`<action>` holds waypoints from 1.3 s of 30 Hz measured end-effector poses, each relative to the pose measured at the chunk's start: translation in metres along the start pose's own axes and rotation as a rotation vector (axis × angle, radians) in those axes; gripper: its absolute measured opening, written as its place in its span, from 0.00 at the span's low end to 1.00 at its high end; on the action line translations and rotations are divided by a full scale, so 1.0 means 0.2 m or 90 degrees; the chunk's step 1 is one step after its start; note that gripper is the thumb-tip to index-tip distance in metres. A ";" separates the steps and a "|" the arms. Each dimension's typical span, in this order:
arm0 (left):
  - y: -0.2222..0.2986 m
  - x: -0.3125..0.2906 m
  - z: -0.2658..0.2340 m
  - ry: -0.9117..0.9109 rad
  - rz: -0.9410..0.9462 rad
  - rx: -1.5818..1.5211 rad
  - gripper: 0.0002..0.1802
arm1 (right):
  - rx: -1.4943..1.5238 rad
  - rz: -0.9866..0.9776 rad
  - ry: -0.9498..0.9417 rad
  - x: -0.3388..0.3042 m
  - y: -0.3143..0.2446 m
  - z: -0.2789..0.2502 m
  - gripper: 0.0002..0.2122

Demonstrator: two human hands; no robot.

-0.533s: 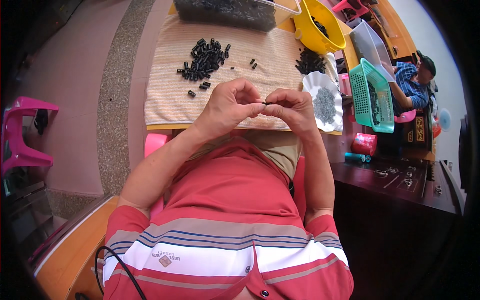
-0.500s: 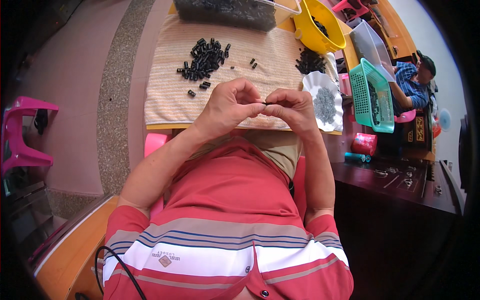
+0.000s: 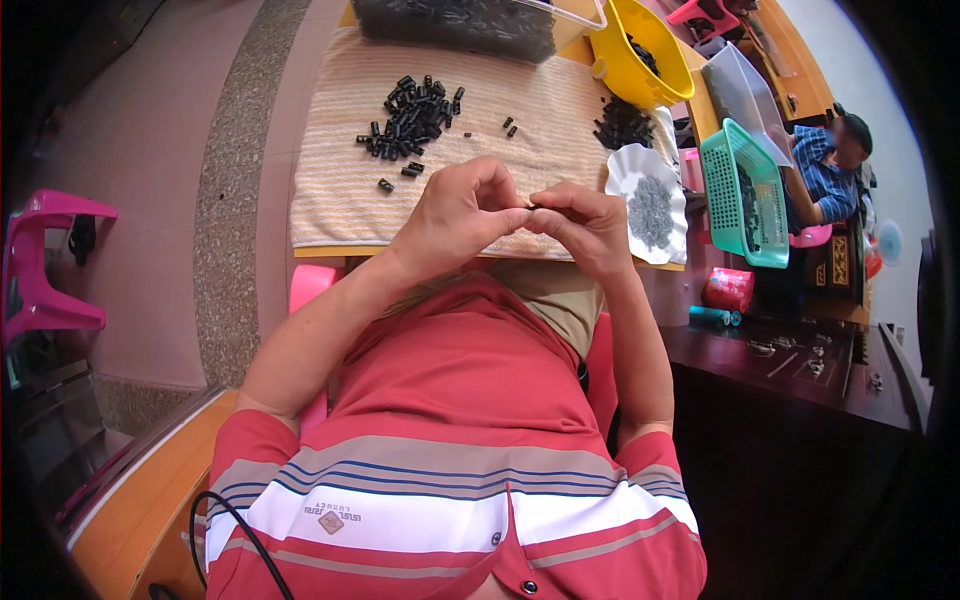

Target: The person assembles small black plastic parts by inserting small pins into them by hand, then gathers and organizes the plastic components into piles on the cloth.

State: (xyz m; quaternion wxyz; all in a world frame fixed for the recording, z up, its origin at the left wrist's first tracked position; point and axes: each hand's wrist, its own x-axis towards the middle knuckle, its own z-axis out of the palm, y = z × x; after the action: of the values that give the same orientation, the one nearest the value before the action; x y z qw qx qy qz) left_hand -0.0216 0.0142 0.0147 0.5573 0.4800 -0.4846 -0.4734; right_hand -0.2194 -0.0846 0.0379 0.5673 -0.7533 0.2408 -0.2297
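Note:
Thumb and finger of my left hand (image 3: 462, 208) are pinched closed, and the tip of my right hand (image 3: 583, 222) meets them in a pinch of its own. Between the fingertips shows a small black part (image 3: 533, 207), mostly covered, so its exact kind is unclear. Beyond my left hand lies a heap of short black cylindrical pieces (image 3: 412, 118). A few single pieces (image 3: 510, 127) rest apart on the striped towel (image 3: 335, 150). Beside my right hand, a white wavy-edged dish (image 3: 620, 165) holds many tiny clear-grey bits.
Another black pile (image 3: 625, 125) lies at the towel's right. Behind stand a clear bin (image 3: 575, 15) and a yellow basket (image 3: 610, 60). Rightward are a green basket (image 3: 720, 190), a translucent tub (image 3: 755, 95) and a seated person (image 3: 825, 165). A pink stool (image 3: 50, 265) stands left.
Both hands stay together in nearly the same place, with slight finger movement around the small black part. The seated person's head has shifted slightly.

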 end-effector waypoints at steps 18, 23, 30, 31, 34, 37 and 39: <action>-0.01 0.02 0.00 0.016 0.004 -0.258 0.09 | -0.454 -0.331 0.220 0.01 0.03 0.19 0.21; -0.02 0.02 -0.01 0.005 -0.025 -0.225 0.10 | -0.468 -0.341 0.206 0.02 0.01 0.18 0.18; -0.03 0.02 -0.02 0.006 -0.017 -0.199 0.10 | -0.480 -0.346 0.178 0.03 0.02 0.17 0.14; -0.03 0.02 -0.01 0.005 -0.014 -0.198 0.10 | -0.482 -0.348 0.179 0.04 0.01 0.16 0.14; -0.02 0.02 0.00 0.038 -0.010 -0.188 0.09 | -0.461 -0.292 0.168 0.07 -0.04 0.12 0.15; -0.01 0.02 -0.01 0.167 0.057 -0.015 0.07 | -0.466 -0.247 0.241 0.16 -0.02 -0.02 0.16; 0.00 0.03 -0.05 0.203 0.056 0.065 0.08 | -0.485 -0.209 0.301 0.25 0.00 -0.19 0.15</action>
State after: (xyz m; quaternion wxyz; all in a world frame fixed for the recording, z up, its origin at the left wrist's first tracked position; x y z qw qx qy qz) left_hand -0.0108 0.0100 0.0151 0.6219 0.5552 -0.4342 -0.3412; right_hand -0.2043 -0.1436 0.0509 0.1370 -0.8628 0.3081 -0.3766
